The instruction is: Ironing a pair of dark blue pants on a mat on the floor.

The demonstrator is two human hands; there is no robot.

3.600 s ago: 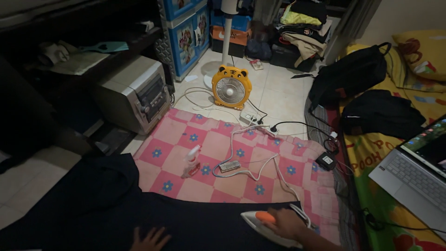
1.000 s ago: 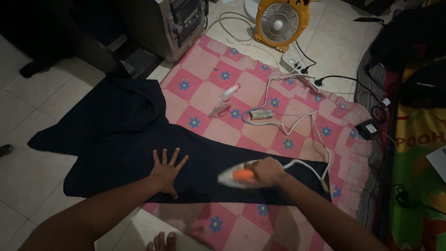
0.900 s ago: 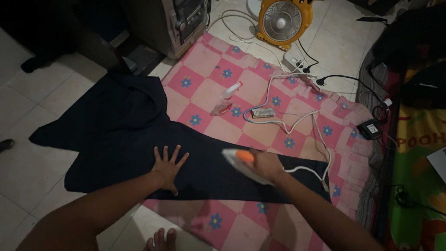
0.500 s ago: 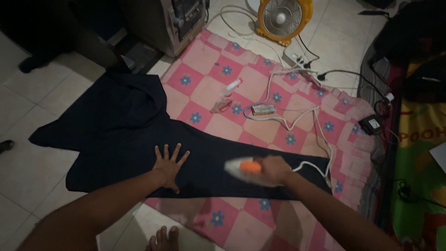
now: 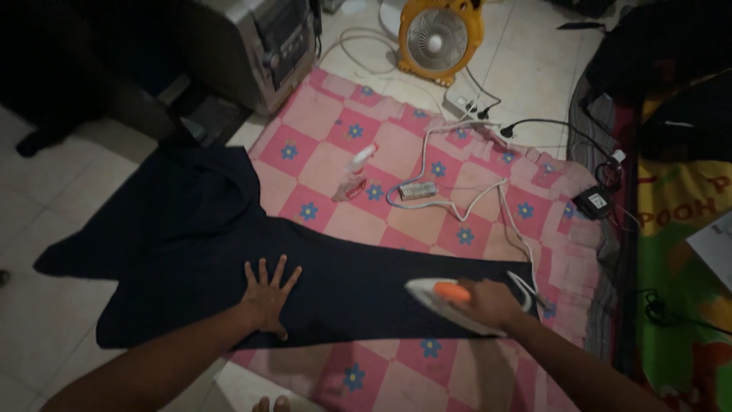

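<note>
Our right hand [image 5: 494,303] gripped the iron [image 5: 450,304], hiding its handle; our left hand [image 5: 268,292] lay spread flat on the dark garment [image 5: 191,236]

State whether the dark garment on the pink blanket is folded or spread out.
Spread out: the dark garment lies flat across the pink blanket, left hand pressing it.

Dark cloth [image 5: 191,244] lies open left of the iron [image 5: 450,304]; its white cord [image 5: 511,221] crosses the blanket [image 5: 396,366] behind.
</note>
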